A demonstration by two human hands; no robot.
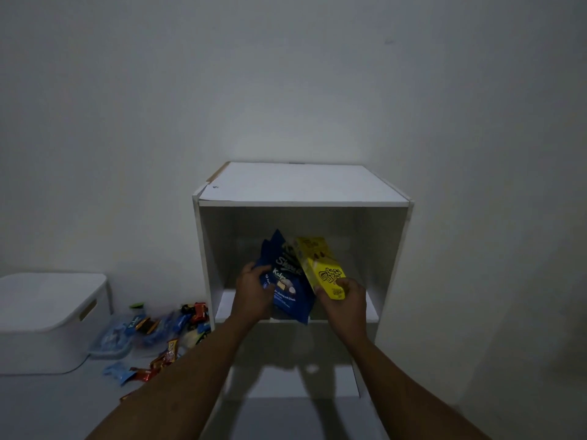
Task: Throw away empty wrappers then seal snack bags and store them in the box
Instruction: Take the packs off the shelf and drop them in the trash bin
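We find both hands at the open front of the white cabinet (301,185), working in its upper compartment. The left hand (254,290) grips the blue snack bag (286,281) by its left edge, fingers curled round the side. The right hand (344,301) pinches the lower end of the yellow snack pack (320,265), thumb on its face. The two packs touch: the yellow one is tilted and leans across the right side of the blue bag, whose bottom corner overhangs the front lip of the compartment floor. We cannot tell whether either pack is sealed. We judge the step in hand to be stowing both packs in this compartment, which we take as the box. To do it well, we recommend the following:

- Check each opening is closed before release.
- Push the blue bag fully past the front lip so it cannot slide out.
- Set the yellow pack beside it, not propped on it, since a leaning pack is likely to topple once the fingers let go.
- Release one hand at a time.

On the floor left of the cabinet lie loose wrappers (165,331), and further left a white lidded bin (47,300). We therefore judge the clearing unfinished.
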